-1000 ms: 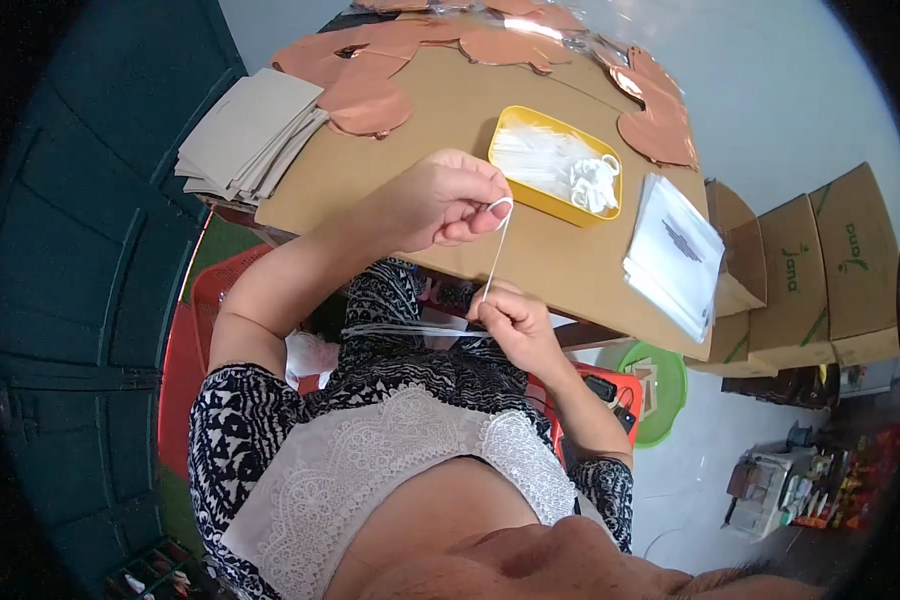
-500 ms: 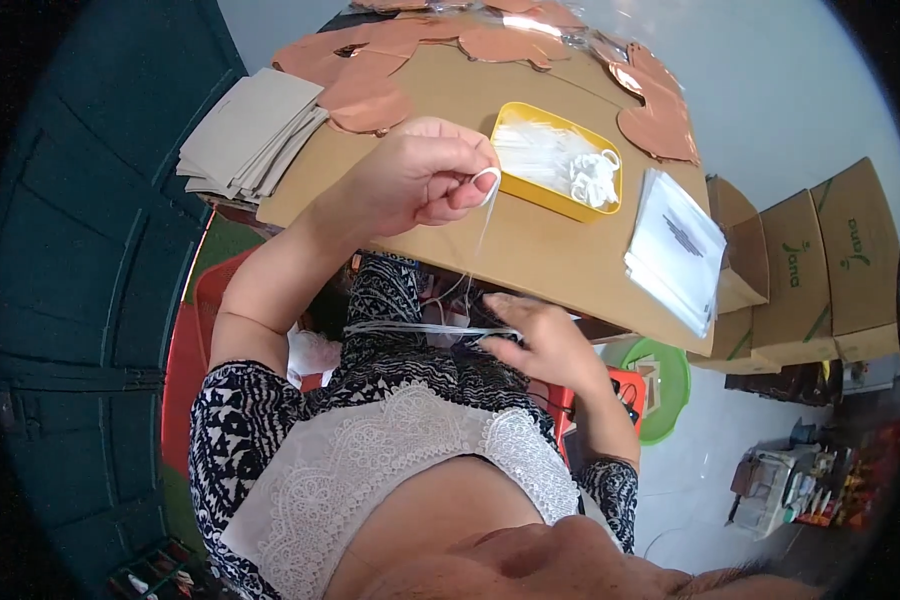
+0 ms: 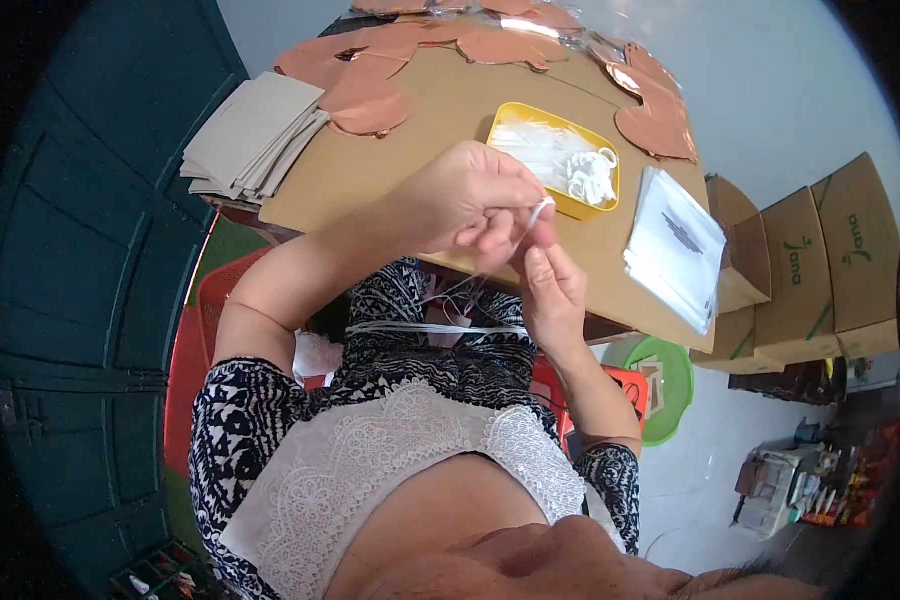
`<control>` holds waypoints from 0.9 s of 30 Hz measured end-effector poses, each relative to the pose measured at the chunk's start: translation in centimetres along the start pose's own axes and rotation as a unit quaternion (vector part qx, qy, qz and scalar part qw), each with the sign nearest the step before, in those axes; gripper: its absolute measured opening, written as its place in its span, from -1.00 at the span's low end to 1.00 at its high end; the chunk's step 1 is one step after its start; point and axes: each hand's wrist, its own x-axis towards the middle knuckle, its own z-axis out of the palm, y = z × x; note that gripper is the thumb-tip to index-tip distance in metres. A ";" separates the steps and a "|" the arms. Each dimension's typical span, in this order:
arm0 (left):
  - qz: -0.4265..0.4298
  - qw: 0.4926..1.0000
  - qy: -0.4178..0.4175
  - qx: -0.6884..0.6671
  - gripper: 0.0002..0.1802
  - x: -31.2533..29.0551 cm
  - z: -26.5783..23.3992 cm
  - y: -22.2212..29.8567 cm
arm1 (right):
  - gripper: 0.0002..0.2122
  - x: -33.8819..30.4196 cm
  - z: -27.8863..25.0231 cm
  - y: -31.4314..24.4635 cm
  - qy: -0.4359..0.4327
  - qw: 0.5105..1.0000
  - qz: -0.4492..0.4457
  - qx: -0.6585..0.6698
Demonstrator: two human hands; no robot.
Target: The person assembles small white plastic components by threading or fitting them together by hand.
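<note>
Above the table's near edge, my left hand (image 3: 480, 200) pinches a small loop of white ribbon (image 3: 544, 208) between thumb and fingers. My right hand (image 3: 554, 292) meets it from below, thumb and fingertips closed around the ribbon just under the loop. A thin tail hangs down from there toward my lap. Across my thighs runs a bundle of white strands (image 3: 420, 328). Just beyond my hands, a yellow tray (image 3: 592, 211) holds clear thin straws (image 3: 530, 145) and a heap of white ribbon coils (image 3: 592, 180).
A stack of grey-beige card sheets (image 3: 245, 130) lies at the table's left, printed white sheets (image 3: 675, 250) at its right. Copper-coloured foil shapes (image 3: 365, 105) line the far side. Cardboard boxes (image 3: 795, 265) and a green basin (image 3: 670, 400) stand to the right.
My right hand has risen from the strands over my lap to the ribbon loop. My left hand has shifted right and slightly down, still holding the ribbon.
</note>
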 end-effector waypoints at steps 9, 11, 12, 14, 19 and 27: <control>0.028 0.929 -0.084 0.360 -0.83 0.0 -1.3 -0.9 | -0.81 -1.1 -2.5 -0.3 0.008 0.996 0.038 -0.076; -0.049 0.977 -0.136 0.156 -0.84 -0.6 -0.8 0.6 | -0.82 -1.2 -2.7 0.3 0.016 0.990 0.076 -0.120; -0.009 0.992 -0.082 0.091 -0.83 -0.5 -0.6 0.2 | -0.82 -1.4 -2.5 0.3 -0.024 0.989 0.052 -0.133; 0.011 0.992 -0.020 0.124 -0.83 0.1 -0.5 0.1 | -0.82 -1.9 -2.0 0.2 -0.066 0.984 0.058 -0.156; 0.132 0.922 -0.097 0.352 -0.82 0.3 -2.5 -1.7 | -0.82 -1.3 -2.8 -0.7 -0.023 0.989 0.027 -0.143; 0.160 0.907 -0.019 0.389 -0.76 -0.4 -1.5 -0.6 | -0.79 -1.0 -2.7 -1.8 -0.066 0.983 0.002 -0.169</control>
